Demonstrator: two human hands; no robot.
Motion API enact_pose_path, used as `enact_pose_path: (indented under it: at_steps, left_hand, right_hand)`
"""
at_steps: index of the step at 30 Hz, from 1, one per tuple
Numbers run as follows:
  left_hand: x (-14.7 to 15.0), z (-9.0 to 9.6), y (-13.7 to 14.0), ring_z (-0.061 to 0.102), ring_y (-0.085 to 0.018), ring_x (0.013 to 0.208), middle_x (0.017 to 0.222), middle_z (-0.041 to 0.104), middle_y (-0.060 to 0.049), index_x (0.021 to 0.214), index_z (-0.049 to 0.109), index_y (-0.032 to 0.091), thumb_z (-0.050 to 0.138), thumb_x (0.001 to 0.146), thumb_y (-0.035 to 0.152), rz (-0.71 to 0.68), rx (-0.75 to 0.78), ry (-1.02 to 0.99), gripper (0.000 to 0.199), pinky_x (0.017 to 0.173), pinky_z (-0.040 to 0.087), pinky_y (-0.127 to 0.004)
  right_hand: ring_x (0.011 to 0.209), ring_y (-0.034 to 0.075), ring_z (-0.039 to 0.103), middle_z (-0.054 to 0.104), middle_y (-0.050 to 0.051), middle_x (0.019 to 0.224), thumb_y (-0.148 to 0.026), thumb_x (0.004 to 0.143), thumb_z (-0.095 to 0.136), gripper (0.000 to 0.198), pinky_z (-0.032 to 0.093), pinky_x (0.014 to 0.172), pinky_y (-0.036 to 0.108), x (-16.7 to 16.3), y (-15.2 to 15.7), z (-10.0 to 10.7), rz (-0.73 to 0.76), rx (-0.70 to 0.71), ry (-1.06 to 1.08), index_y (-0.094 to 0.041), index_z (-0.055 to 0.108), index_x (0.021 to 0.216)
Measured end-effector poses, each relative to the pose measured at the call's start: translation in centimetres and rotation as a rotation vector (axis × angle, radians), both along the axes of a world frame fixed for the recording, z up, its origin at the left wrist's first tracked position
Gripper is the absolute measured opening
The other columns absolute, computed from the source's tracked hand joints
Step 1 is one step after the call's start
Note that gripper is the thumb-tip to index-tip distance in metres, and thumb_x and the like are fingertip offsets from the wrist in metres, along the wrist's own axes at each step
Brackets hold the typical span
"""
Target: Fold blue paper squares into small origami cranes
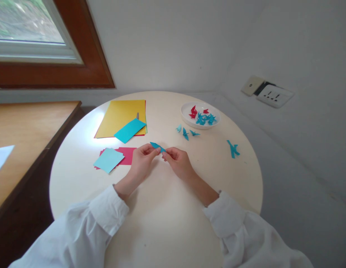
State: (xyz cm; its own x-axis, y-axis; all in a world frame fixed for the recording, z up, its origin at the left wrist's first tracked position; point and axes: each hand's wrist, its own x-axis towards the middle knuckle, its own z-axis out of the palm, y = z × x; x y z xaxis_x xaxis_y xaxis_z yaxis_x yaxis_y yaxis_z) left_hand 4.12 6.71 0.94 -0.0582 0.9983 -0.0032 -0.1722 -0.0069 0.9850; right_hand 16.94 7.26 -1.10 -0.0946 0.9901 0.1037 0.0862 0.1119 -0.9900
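Between my two hands is a small folded piece of blue origami paper, narrow and pointed at its upper left end. My left hand pinches it from the left with thumb and fingers. From the right, my right hand pinches its other end, and the fingertips hide part of the folds. Just beyond my right hand lie a few small folded paper cranes, blue and pale blue. To the left of my left hand, pale blue paper squares rest on pink paper.
A white plate with red and blue paper cranes stands at the back right. Yellow sheets lie at the back left, with a blue sheet overlapping them and a partly covered metal-tipped tool. Blue paper scraps lie at the right.
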Motion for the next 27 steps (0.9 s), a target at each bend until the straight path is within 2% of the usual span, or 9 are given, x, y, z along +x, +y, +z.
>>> enact_pose_path:
  at_steps: [8, 17, 27]
  left_hand:
    - [0.12, -0.24, 0.03, 0.054, -0.01, 0.055, 0.054, 0.058, 0.002, 0.056, 0.058, 0.014, 0.071, 0.063, 0.025, -0.051, -0.006, -0.097, 0.018, 0.056, 0.042, -0.023]
    - [0.18, 0.28, -0.29, 0.057, -0.011, 0.056, 0.055, 0.06, 0.001, 0.058, 0.058, 0.014, 0.072, 0.062, 0.025, -0.132, -0.065, -0.27, 0.018, 0.061, 0.046, -0.025]
    - [0.06, -0.06, -0.08, 0.056, -0.011, 0.056, 0.057, 0.06, 0.0, 0.06, 0.06, 0.014, 0.072, 0.065, 0.025, -0.161, -0.045, -0.289, 0.017, 0.062, 0.045, -0.027]
  right_hand:
    - [0.052, 0.01, 0.049, 0.056, -0.002, 0.056, -0.037, 0.067, 0.061, 0.022, 0.039, 0.052, 0.023, 0.11, -0.06, 0.1, -0.004, 0.003, 0.023, -0.018, 0.055, 0.06]
    - [0.054, 0.011, 0.055, 0.06, -0.001, 0.055, -0.036, 0.066, 0.063, 0.02, 0.044, 0.056, 0.025, 0.06, -0.09, 0.21, 0.02, -0.036, 0.059, -0.018, 0.057, 0.059]
    - [0.057, 0.012, 0.058, 0.065, 0.002, 0.061, -0.036, 0.075, 0.055, 0.022, 0.045, 0.058, 0.026, 0.19, -0.21, 0.27, 0.015, 0.055, 0.012, -0.018, 0.06, 0.063]
